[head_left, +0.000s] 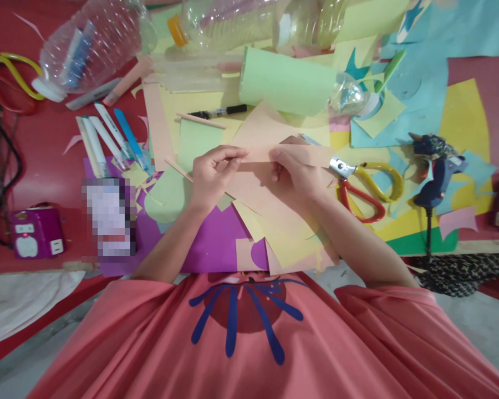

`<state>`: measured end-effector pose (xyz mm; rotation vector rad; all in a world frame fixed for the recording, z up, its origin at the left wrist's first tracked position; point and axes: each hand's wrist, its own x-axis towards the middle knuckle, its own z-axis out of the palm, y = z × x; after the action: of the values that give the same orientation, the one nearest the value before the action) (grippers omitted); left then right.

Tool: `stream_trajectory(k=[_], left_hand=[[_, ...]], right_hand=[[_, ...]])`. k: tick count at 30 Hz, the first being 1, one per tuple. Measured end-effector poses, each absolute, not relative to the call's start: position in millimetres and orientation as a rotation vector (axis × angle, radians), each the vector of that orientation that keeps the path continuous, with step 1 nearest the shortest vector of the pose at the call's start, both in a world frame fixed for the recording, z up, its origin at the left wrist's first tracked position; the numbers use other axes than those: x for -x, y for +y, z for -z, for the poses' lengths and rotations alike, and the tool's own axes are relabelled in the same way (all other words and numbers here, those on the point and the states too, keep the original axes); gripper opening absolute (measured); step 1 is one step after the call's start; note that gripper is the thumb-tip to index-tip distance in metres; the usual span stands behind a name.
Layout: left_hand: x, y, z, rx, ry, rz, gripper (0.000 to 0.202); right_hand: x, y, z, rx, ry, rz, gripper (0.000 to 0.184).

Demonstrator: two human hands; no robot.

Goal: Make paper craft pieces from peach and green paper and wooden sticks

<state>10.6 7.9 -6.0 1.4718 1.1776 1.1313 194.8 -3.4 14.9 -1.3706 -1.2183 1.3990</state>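
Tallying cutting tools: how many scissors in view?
2. One pair beside the right hand, blades partly covered by the peach paper strip; another pair at upper left, near a white bottle cap. More could hide under paper scraps.

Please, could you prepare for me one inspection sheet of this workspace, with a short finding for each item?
Surface: red tabletop, largely covered by coloured paper sheets.
Things in hand: long peach paper strip, raised at the middle.
Clutter: metal scissors with red and yellow handles, clear plastic bottles, slim white and blue pens.
Hands: left hand pinches the strip's end; right hand grips farther along.
Cables: thin dark cord below the dark-blue handheld tool.
Surroundings: grey floor, black-and-white patterned cloth.
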Motion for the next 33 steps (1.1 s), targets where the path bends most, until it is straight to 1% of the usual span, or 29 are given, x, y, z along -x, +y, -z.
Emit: stream_trajectory(k=[3, 9, 12, 18, 20, 22, 24, 28, 30, 33], left_hand=[[-9.8, 7.3, 5.3, -1.437, 1.176, -1.153, 0.012], [-8.5, 6.8, 5.1, -1.365, 1.186, -1.133, 0.021], [-8.8, 6.9, 6.2, -1.327, 1.195, -1.118, 0.025], [-9.1, 4.2, 3.3, -1.342, 1.134, -1.086, 0.044], [-9.6, 2.3, 0.5, -1.347, 1.135, -1.042, 0.047], [-10.8, 0.7, -1.9, -1.360, 1.148, -0.987, 0.047], [-12.4, -0.3, -3.3, -1.364, 1.162, -0.939, 0.042], [-14.7, 0.2, -3.9, -1.326, 1.143, -0.895, 0.036], [-14.6, 1.7, -3.7, -1.323, 1.139, -0.902, 0.036], [-12.9, 4.7, -2.4, -1.298, 1.127, -0.924, 0.036]], right_hand=[[-192.4, -4.4, -17.7, 1.398, -1.236, -1.391, 0.040], [-191.2, -5.3, -12.1, 1.345, -1.078, -1.399, 0.028], [-193.1, -4.8, -6.2, 1.309, -1.090, -1.419, 0.025], [-192.4, -7.4, -5.0, 1.242, -0.959, -1.520, 0.023], [-191.4, -9.6, -7.0, 1.202, -0.988, -1.569, 0.026], [-189.9, -12.1, -9.2, 1.180, -1.069, -1.597, 0.034], [-187.4, -14.5, -11.4, 1.176, -1.121, -1.609, 0.040], [-183.2, -17.0, -14.6, 1.146, -0.986, -1.702, 0.039], [-184.1, -16.4, -14.9, 1.081, -0.988, -1.747, 0.035], [-188.2, -14.8, -12.4, 1.007, -1.107, -1.768, 0.018]])
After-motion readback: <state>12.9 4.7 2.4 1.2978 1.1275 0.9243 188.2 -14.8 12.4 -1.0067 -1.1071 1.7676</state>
